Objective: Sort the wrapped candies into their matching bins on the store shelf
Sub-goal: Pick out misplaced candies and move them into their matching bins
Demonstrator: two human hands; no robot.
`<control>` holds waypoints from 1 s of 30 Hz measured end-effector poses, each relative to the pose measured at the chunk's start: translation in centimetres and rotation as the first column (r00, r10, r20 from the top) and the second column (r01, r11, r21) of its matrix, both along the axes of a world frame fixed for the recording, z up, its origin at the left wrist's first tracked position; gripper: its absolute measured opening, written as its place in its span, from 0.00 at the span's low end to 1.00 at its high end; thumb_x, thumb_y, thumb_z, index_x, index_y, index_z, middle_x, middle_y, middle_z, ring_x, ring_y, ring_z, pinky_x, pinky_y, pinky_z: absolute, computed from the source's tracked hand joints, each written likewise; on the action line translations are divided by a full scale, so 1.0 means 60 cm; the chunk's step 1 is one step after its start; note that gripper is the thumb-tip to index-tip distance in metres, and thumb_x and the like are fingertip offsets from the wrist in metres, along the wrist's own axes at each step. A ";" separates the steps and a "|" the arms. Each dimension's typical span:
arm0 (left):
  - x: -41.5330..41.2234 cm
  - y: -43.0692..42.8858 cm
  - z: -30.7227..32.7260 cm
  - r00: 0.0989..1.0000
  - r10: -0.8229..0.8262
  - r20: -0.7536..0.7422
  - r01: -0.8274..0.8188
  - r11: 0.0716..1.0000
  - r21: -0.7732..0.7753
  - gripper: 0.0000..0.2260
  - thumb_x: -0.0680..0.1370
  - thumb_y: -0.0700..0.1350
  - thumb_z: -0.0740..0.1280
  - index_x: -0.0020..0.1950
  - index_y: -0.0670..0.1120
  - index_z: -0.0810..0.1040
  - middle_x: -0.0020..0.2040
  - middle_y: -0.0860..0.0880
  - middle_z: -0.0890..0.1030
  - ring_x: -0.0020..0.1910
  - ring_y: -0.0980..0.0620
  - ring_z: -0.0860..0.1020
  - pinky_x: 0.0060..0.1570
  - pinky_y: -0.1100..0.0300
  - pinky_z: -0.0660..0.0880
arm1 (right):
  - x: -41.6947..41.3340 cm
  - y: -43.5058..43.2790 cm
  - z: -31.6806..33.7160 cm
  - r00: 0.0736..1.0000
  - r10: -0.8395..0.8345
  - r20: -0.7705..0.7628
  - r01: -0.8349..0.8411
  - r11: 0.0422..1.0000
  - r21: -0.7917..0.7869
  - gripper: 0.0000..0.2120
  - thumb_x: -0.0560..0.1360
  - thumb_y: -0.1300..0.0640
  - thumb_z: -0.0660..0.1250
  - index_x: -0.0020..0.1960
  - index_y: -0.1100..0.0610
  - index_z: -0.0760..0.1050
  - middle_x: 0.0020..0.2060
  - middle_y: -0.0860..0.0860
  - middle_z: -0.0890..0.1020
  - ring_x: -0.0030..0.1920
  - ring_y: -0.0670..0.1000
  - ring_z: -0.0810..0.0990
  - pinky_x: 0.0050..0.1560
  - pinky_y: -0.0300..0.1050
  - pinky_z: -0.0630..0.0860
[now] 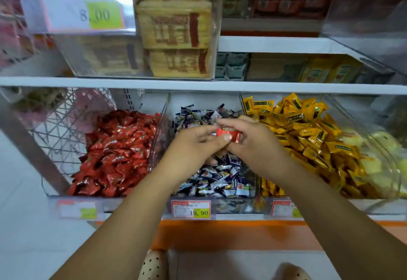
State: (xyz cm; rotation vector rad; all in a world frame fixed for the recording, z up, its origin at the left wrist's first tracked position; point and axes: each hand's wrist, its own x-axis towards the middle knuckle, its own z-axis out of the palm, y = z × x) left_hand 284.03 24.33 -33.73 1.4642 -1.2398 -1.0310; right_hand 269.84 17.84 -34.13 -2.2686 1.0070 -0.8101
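Both sets of fingers (206,131) are curled in on one red candy (226,135): your left hand (193,145) pinches one end, your right hand (253,139) the other, above the blue-and-white bin (220,199). It looks light, crinkly and slick, so grip its body, not the wrapper tail. The red bin (92,196) sits just left.
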 end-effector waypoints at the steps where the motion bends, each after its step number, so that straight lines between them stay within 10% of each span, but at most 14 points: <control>1: 0.001 0.001 0.000 1.000 0.023 -0.017 -0.023 1.000 0.000 0.09 0.76 0.46 0.70 0.56 0.50 0.81 0.44 0.48 0.85 0.36 0.53 0.80 0.37 0.62 0.79 | 0.008 0.004 -0.001 0.999 0.021 0.029 -0.021 1.000 0.007 0.25 0.72 0.65 0.71 0.67 0.50 0.74 0.45 0.41 0.74 0.41 0.39 0.74 0.42 0.28 0.70; 8: 0.111 0.018 0.019 0.815 0.507 0.280 -0.450 0.859 -0.244 0.08 0.75 0.45 0.71 0.54 0.52 0.83 0.36 0.56 0.82 0.26 0.63 0.78 0.23 0.71 0.69 | -0.012 -0.015 0.028 0.991 -0.047 0.127 0.020 0.979 0.205 0.19 0.74 0.56 0.70 0.64 0.51 0.73 0.48 0.42 0.79 0.40 0.43 0.78 0.43 0.43 0.80; 11: 0.181 0.032 0.013 0.687 0.609 0.395 -0.549 0.792 -0.267 0.13 0.75 0.46 0.71 0.59 0.51 0.81 0.46 0.49 0.83 0.40 0.57 0.82 0.39 0.64 0.77 | -0.035 -0.031 0.030 0.990 -0.129 0.061 0.123 0.989 0.080 0.08 0.78 0.59 0.64 0.43 0.48 0.73 0.32 0.39 0.77 0.31 0.36 0.74 0.30 0.28 0.69; 15: 0.181 0.033 0.000 0.629 0.353 0.692 -0.371 0.919 -0.133 0.23 0.75 0.48 0.71 0.70 0.51 0.73 0.68 0.43 0.72 0.68 0.43 0.68 0.69 0.48 0.65 | -0.078 -0.037 0.032 0.985 -0.141 -0.099 0.144 0.989 0.027 0.10 0.79 0.59 0.64 0.55 0.47 0.78 0.48 0.40 0.78 0.47 0.37 0.74 0.47 0.33 0.71; 20: 0.069 0.021 0.003 0.714 0.184 0.676 -0.041 0.974 -0.221 0.19 0.79 0.50 0.65 0.70 0.55 0.72 0.73 0.55 0.66 0.73 0.55 0.62 0.70 0.61 0.56 | -0.155 -0.050 0.039 0.955 -0.157 -0.252 0.170 0.985 0.029 0.11 0.77 0.60 0.66 0.48 0.45 0.80 0.59 0.46 0.78 0.62 0.46 0.73 0.57 0.38 0.66; 26: -0.056 -0.005 -0.024 0.728 -0.204 0.654 0.302 0.952 -0.039 0.30 0.77 0.61 0.59 0.77 0.61 0.53 0.77 0.64 0.45 0.76 0.62 0.47 0.72 0.62 0.50 | -0.163 -0.028 -0.032 0.706 -0.017 -0.708 0.093 0.993 0.069 0.34 0.68 0.30 0.66 0.71 0.32 0.59 0.76 0.42 0.36 0.75 0.51 0.30 0.73 0.63 0.34; 30: -0.089 -0.027 -0.041 0.660 -0.307 0.686 0.363 0.929 0.067 0.35 0.77 0.61 0.60 0.78 0.59 0.44 0.76 0.65 0.35 0.75 0.62 0.39 0.75 0.55 0.48 | -0.174 -0.051 -0.062 0.719 -0.229 -0.656 0.187 0.973 -0.134 0.31 0.66 0.26 0.62 0.67 0.31 0.63 0.76 0.43 0.36 0.74 0.53 0.29 0.71 0.67 0.33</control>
